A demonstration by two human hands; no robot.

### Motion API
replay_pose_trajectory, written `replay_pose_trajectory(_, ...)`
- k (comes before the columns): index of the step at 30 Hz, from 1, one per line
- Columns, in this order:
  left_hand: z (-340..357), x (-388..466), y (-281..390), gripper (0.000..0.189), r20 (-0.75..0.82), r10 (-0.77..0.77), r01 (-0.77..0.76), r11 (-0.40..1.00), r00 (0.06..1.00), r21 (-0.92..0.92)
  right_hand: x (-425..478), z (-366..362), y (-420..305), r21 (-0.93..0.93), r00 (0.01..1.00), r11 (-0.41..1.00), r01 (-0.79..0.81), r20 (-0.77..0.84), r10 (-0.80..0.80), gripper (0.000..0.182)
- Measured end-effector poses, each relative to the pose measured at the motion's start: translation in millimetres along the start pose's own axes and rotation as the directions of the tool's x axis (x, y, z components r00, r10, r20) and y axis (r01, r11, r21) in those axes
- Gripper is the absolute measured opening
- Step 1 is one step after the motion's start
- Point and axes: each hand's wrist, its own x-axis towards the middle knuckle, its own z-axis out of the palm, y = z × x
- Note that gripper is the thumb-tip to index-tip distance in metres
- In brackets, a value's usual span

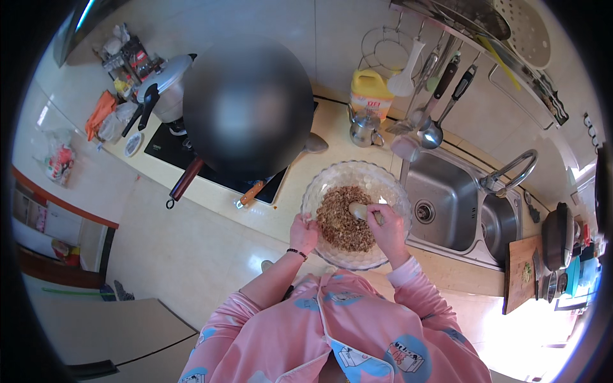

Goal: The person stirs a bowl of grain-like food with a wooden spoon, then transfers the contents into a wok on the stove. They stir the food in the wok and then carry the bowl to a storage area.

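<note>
A large clear bowl with a scalloped rim (pixel 357 165) stands on the counter, close in front of me. Crumbly brown, grain-like food (pixel 342 225) covers its bottom. My left hand (pixel 304 234), with a dark beaded bracelet at the wrist, grips the bowl's left rim. Over the right part of the bowl, my right hand (pixel 387 227) is closed on a pale, rounded utensil (pixel 358 210), perhaps a spoon or scoop, whose end rests in the food. The fingers hide part of the utensil.
Left of the bowl, a large wok (pixel 249 110) sits on a black cooktop (pixel 165 148), beside a pressure cooker (pixel 167 91). A double steel sink (pixel 443 201) lies to the right, with a wooden cutting board (pixel 519 273) and knife beyond. Ladles and spatulas hang above a steel pot (pixel 365 129).
</note>
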Motion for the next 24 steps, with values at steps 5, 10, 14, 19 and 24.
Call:
replay_pose_trajectory(5, -5.3, 7.8, -19.0, 0.023, -0.010, 0.041, -0.040, 0.998, 0.999, 0.054, 12.7, -13.8, -13.8, 0.031, 0.992, 0.993, -0.115, -0.045, 0.116, 0.011)
replay_pose_trajectory(10, -2.0, 3.3, -7.7, 0.025, 0.013, 0.000, 0.000, 1.000, 1.000, 0.023, 9.3, -10.4, 6.7, -0.084, 0.999, 0.996, -0.020, -0.039, 0.017, 0.011)
replay_pose_trajectory(14, -5.9, 16.3, -34.6, 0.026, -0.033, 0.062, -0.057, 0.991, 0.998, 0.117, 8.9, -13.2, -11.6, -0.013, 0.995, 0.996, -0.092, -0.031, 0.092, 0.011)
replay_pose_trajectory(19, -1.0, -2.6, 5.4, 0.027, -0.025, -0.025, 0.028, 0.989, 0.999, 0.144, 1.5, -23.6, -23.2, -0.039, 1.000, 0.999, -0.003, 0.031, 0.005, 0.011)
replay_pose_trajectory(24, -4.5, 9.7, -21.4, 0.026, -0.045, 0.067, -0.056, 0.974, 0.997, 0.218, 0.2, -13.9, -15.7, -0.067, 1.000, 0.998, 0.013, 0.021, -0.011, 0.010)
